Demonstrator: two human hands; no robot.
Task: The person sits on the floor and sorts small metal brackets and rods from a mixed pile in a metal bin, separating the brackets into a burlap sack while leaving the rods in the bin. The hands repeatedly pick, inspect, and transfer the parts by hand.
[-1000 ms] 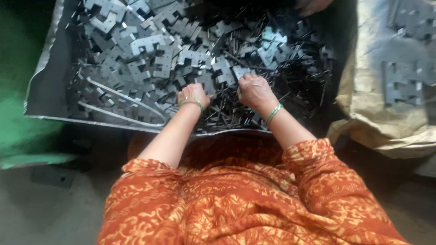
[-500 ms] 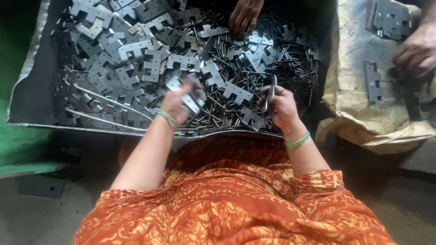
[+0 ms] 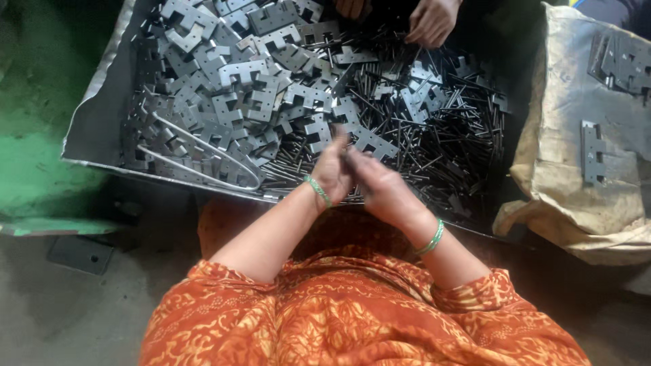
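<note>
Head view, looking down over an orange patterned garment [image 3: 359, 318]. Left hand [image 3: 332, 173] and right hand [image 3: 380, 186] are brought together, touching, at the near edge of a shallow grey sheet-metal tray [image 3: 102, 129]. Both wrists carry green bangles. Fingers are blurred; something small and dark seems to sit between the two hands, but whether either hand is pinching it, and what it is, cannot be told.

Tray contents: a heap of flat grey notched metal plates [image 3: 237, 74] fills the left and middle part; a mass of thin dark metal pins [image 3: 441, 129] lies to the right, mixed with more plates. A bent loop of pale wire [image 3: 203, 152] rests on the plates near the tray's near-left side. The joined hands hover just above the zone where plates and pins meet.

At the tray's far edge, another person's hand [image 3: 430, 20] reaches into the pins, fingers curled down.

Right of the tray: a dirty beige sack [image 3: 563, 176], with several grey punched metal strips [image 3: 591, 152] lying on top of it.

Left of the tray: a green painted surface [image 3: 34, 163], worn; below it, grey concrete floor [image 3: 68, 305]
</note>
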